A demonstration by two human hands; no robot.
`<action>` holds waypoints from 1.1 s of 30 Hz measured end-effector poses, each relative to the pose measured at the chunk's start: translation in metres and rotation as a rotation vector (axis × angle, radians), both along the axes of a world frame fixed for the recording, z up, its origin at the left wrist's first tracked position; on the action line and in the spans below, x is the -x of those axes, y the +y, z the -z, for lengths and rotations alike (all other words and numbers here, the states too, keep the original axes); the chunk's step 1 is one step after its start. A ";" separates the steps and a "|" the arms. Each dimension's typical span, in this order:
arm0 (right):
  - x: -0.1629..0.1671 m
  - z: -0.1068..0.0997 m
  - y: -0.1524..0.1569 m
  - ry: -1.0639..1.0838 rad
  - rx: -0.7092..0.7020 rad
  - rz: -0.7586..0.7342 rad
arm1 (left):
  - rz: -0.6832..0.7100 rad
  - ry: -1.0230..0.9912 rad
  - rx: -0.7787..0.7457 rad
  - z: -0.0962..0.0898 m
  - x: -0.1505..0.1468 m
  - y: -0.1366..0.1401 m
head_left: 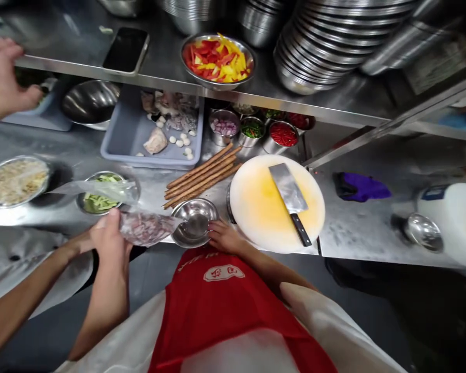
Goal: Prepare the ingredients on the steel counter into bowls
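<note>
My left hand (112,235) grips a clear plastic bag (149,228) of pinkish-brown pieces that look like meat. The bag lies sideways in the air, its narrow end over the left part of a steel bowl (194,223). No food shows inside that bowl. My right hand (225,235) holds the bowl's right rim, fingers curled over it. A co-worker's forearm (34,300) reaches in beside my left wrist; its hand is mostly hidden. Sheer plastic (101,191) stretches over a bowl of green cut pieces (104,202) behind my left hand.
A cleaver (289,189) lies on a round white cutting board (252,207). Brown sticks (202,173) lie behind the bowl. A grey tub (128,134) holds meat and white pieces. Cut peppers (217,59) and a phone (126,49) sit on the shelf. Another hand (3,77) is at upper left.
</note>
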State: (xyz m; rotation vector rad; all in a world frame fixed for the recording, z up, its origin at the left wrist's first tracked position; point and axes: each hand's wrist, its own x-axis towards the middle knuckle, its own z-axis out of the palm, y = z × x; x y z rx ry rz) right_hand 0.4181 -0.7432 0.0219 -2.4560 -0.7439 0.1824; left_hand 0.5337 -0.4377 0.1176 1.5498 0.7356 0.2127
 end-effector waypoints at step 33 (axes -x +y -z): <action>-0.034 -0.038 0.034 0.488 -0.629 0.129 | 1.037 -0.065 -0.121 0.025 0.072 -0.065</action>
